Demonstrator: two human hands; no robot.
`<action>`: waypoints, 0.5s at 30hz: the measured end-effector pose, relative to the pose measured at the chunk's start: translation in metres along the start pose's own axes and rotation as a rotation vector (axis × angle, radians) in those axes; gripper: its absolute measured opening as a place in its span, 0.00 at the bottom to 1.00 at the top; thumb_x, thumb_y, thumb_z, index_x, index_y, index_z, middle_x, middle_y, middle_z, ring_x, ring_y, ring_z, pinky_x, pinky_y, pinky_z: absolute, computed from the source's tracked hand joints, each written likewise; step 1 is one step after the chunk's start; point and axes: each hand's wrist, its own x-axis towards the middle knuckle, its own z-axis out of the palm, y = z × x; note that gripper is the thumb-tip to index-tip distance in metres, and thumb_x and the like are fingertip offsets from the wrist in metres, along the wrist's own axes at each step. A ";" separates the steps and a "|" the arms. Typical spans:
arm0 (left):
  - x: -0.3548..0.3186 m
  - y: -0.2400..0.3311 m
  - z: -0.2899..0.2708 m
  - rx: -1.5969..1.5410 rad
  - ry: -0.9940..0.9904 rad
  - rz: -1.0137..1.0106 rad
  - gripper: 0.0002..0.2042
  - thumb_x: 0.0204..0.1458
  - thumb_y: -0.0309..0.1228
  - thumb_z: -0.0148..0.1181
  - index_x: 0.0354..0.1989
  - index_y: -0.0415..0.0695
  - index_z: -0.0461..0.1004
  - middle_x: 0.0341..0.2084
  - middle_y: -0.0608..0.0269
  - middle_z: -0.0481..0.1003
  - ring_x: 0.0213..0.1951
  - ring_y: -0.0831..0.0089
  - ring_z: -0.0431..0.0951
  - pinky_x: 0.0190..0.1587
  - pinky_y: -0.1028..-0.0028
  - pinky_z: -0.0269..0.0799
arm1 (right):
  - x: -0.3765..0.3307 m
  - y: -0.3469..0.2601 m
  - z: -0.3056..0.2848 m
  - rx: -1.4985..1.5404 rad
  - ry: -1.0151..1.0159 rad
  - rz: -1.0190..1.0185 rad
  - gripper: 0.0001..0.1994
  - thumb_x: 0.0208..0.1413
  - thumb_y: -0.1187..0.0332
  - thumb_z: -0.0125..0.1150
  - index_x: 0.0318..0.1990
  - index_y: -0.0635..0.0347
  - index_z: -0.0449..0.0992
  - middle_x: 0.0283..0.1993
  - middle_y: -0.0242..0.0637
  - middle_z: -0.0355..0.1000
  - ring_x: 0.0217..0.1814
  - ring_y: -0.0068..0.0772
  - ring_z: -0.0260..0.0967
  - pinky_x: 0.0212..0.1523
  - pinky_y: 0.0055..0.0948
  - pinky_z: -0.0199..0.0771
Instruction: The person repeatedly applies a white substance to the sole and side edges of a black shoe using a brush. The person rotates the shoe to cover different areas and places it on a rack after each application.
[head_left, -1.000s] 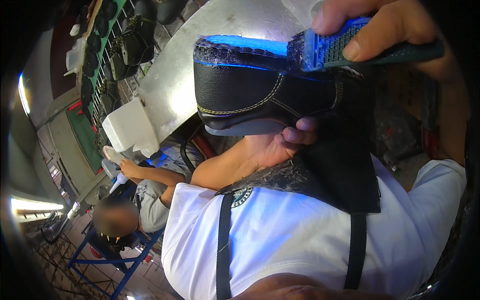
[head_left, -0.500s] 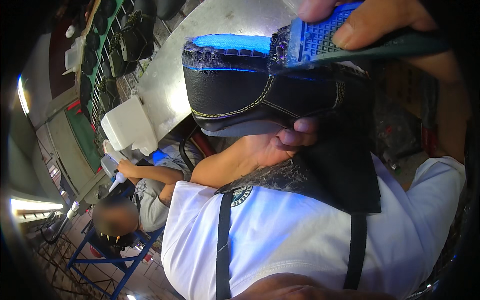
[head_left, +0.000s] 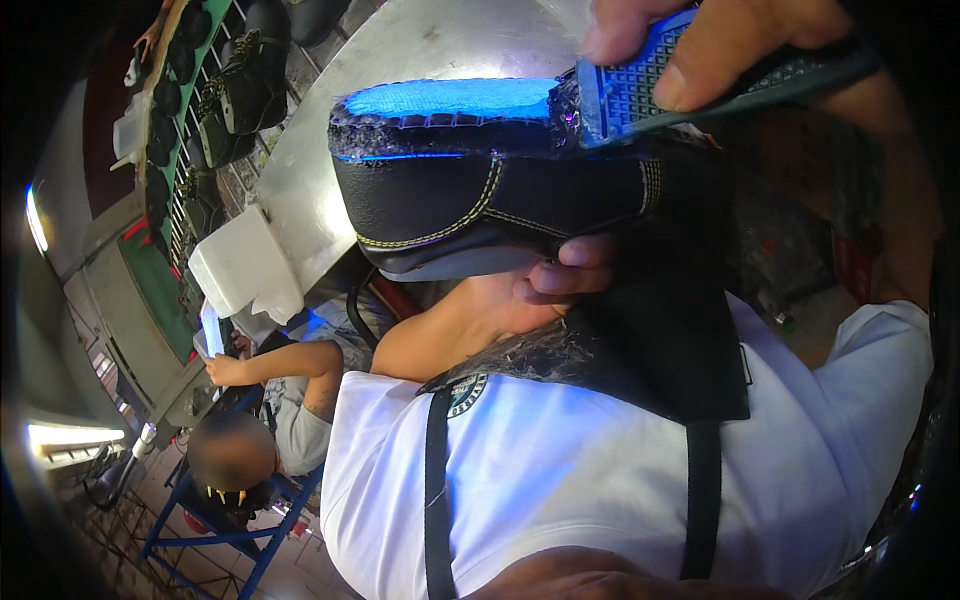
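Note:
My left hand (head_left: 550, 285) grips a black leather shoe upper (head_left: 415, 200) from below, its fingers curled round the underside. Yellow double stitching runs along the leather. The shoe lies bottom up, and its sole-less underside (head_left: 450, 97) shows bright blue under the light, edged with gathered dark material. In my right hand (head_left: 720, 50) is a brush (head_left: 630, 90) with a blue textured block and a dark green handle. Its dark, clumped bristles touch the shoe's underside near the right end of the lit part. That end of the shoe is partly hidden by the brush and shadow.
A metal worktop (head_left: 310, 170) lies behind the shoe, with a white plastic container (head_left: 245, 265) at its left edge. Black shoes (head_left: 240, 95) stand on a rack at the upper left. A co-worker (head_left: 300, 400) sits at the left, handling a pale, lit object.
The shoe has shifted a little left in view. The brush now sits farther right along its underside. The co-worker's hands and object have moved slightly.

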 end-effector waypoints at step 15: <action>-0.008 0.006 -0.011 -0.008 -0.165 -0.012 0.27 0.67 0.44 0.42 0.59 0.28 0.58 0.34 0.46 0.67 0.29 0.61 0.75 0.23 0.74 0.83 | 0.010 0.004 -0.008 -0.029 -0.134 0.052 0.12 0.56 0.78 0.59 0.47 0.63 0.79 0.56 0.54 0.71 0.56 0.46 0.73 0.55 0.35 0.74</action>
